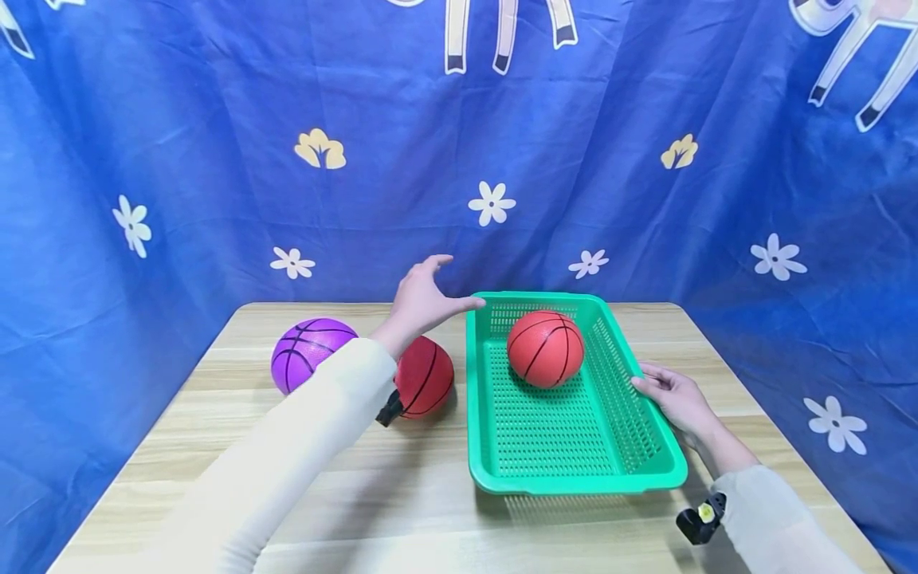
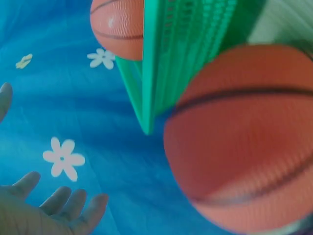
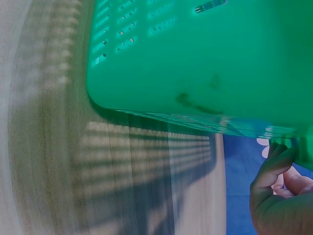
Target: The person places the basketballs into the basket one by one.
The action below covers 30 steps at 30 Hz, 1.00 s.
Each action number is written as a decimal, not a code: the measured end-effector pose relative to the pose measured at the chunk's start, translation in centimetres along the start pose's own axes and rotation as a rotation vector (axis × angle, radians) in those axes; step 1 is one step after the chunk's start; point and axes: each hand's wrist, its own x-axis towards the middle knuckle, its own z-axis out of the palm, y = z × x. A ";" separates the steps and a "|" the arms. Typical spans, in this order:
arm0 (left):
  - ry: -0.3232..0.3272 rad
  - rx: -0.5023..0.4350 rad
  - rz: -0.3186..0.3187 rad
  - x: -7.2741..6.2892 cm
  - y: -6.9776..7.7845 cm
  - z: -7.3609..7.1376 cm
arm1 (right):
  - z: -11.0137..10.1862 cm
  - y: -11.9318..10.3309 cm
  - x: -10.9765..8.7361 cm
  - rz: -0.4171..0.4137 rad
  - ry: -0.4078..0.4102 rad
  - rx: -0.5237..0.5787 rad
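My left hand (image 1: 423,301) hovers with thumb and fingers spread, just left of the basket's back left corner. Nothing is between its fingers. Below that wrist a red basketball (image 1: 428,381) sits on the table, partly hidden by the sleeve; it looms large in the left wrist view (image 2: 244,142). On the right, my right hand (image 1: 676,401) grips the side rim of a green plastic basket (image 1: 574,484). An orange-red basketball (image 1: 547,351) lies inside toward the back. In the right wrist view the fingers (image 3: 276,164) curl at the basket's rim.
A purple basketball (image 1: 308,351) stands at the table's left, partly behind the left forearm. The wooden table (image 1: 402,510) ends at a blue patterned curtain (image 1: 402,207) behind and at both sides. Small dark cameras (image 1: 699,522) are strapped at the wrists.
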 end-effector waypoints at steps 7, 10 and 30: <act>0.051 0.023 0.020 -0.2 -2.0 -3.1 | 0.0 0.1 -0.1 -0.001 0.005 0.010; 0.077 0.030 0.029 -0.4 -3.3 -4.3 | 0.0 0.1 0.0 -0.004 0.005 0.007; 0.273 0.116 -0.038 -4.4 -11.6 -9.4 | 0.1 0.0 -0.1 -0.013 0.002 0.011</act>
